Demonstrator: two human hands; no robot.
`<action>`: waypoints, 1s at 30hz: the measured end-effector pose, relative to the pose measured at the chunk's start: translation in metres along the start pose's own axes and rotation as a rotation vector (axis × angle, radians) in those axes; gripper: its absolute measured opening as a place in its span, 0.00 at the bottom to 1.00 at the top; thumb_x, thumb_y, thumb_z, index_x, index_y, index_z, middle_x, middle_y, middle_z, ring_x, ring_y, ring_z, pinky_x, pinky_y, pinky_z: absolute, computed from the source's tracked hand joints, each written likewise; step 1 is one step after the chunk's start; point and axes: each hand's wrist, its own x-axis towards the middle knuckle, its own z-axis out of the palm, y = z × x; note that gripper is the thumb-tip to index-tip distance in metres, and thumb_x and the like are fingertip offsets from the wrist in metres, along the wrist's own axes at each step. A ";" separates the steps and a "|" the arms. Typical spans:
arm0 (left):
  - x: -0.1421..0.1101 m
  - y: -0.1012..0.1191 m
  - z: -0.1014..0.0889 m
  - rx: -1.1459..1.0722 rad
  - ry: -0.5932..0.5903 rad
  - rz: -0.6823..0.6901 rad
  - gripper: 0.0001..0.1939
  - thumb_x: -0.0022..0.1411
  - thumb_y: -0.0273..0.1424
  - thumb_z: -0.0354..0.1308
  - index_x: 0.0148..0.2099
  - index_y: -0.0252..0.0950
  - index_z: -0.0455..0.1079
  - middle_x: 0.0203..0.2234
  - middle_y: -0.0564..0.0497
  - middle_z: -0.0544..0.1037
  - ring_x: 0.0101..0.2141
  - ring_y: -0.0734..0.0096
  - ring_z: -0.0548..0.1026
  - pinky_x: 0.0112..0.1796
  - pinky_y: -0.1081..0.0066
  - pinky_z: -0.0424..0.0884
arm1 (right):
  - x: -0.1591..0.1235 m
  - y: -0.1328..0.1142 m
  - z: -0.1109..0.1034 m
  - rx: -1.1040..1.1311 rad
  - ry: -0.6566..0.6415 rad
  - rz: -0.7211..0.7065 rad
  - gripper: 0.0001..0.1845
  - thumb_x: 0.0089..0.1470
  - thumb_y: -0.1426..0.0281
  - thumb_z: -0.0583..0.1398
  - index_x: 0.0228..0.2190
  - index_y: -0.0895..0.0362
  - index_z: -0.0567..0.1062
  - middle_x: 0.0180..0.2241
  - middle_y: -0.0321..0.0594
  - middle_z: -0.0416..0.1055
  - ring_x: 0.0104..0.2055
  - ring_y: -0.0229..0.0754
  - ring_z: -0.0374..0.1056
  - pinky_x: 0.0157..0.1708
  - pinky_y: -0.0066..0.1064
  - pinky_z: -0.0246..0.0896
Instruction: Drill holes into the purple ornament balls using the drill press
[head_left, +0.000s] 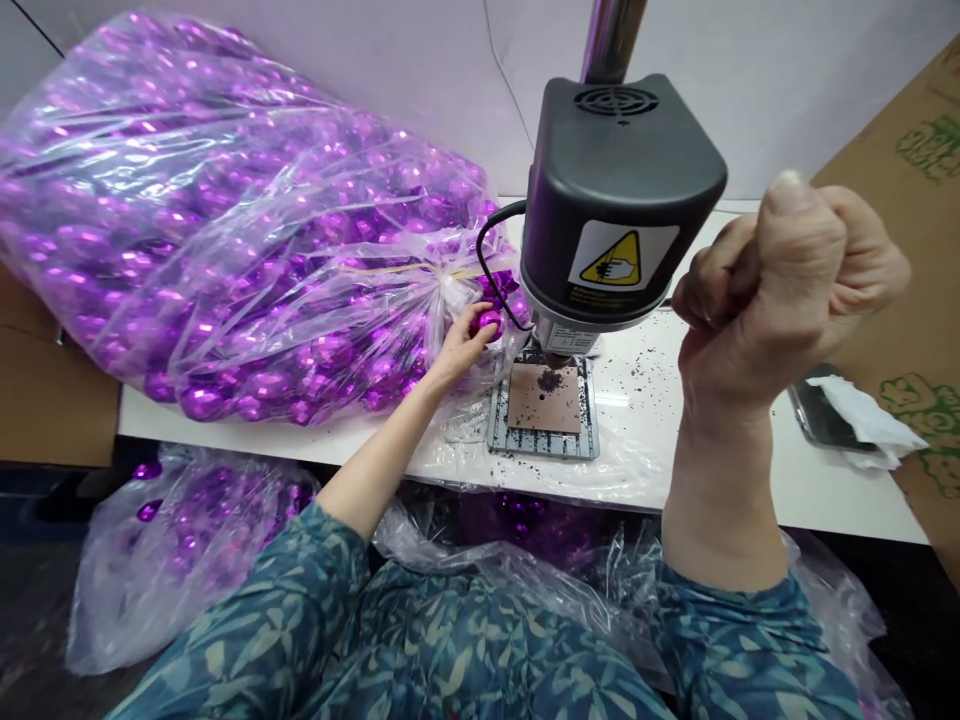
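My left hand [463, 350] is closed round a shiny purple faceted bauble [490, 322], just left of the machine head and at the mouth of a big bag. My right hand [787, 270] is raised in a fist at the right side of the black bench machine [622, 190]; what the fingers wrap round, if anything, is hidden. Below the machine head, a brown square board [534, 405] lies on a slotted grey metal base plate [589, 447]. Dark shavings are heaped near a small dark hole in the board.
A large clear bag [225, 220] full of purple baubles, tied at its neck, covers the table's left side. Shavings litter the white table [637, 400]. A phone [825, 415] lies under crumpled tissue [870, 420]. Cardboard [900, 250] stands right. Another bag [187, 560] hangs below the table edge.
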 end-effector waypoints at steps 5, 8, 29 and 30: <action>-0.067 0.025 -0.010 -0.562 0.008 -0.261 0.18 0.66 0.37 0.64 0.57 0.40 0.72 0.50 0.46 0.80 0.44 0.67 0.80 0.46 0.64 0.81 | 0.000 0.004 0.002 -0.004 0.031 -0.034 0.28 0.62 0.67 0.59 0.16 0.58 0.53 0.14 0.27 0.46 0.14 0.20 0.50 0.17 0.22 0.41; -0.085 0.034 -0.001 -0.741 -0.039 -0.386 0.17 0.68 0.42 0.65 0.53 0.38 0.74 0.46 0.46 0.82 0.43 0.67 0.81 0.46 0.64 0.83 | 0.000 0.007 0.002 0.011 0.046 -0.052 0.30 0.61 0.64 0.61 0.15 0.59 0.51 0.13 0.26 0.47 0.14 0.20 0.51 0.16 0.21 0.41; -0.074 -0.006 0.041 -0.030 -0.235 -0.072 0.31 0.59 0.39 0.73 0.60 0.34 0.71 0.47 0.43 0.82 0.43 0.63 0.81 0.44 0.65 0.79 | -0.006 0.009 0.000 0.019 0.041 -0.054 0.29 0.59 0.57 0.62 0.18 0.58 0.54 0.12 0.25 0.52 0.13 0.23 0.49 0.15 0.24 0.42; -0.075 -0.006 0.041 0.027 -0.238 -0.032 0.30 0.59 0.37 0.73 0.60 0.34 0.71 0.47 0.44 0.82 0.43 0.63 0.80 0.44 0.64 0.79 | -0.006 0.010 -0.001 0.028 0.044 -0.056 0.29 0.59 0.58 0.62 0.18 0.57 0.54 0.12 0.25 0.52 0.13 0.24 0.49 0.15 0.25 0.41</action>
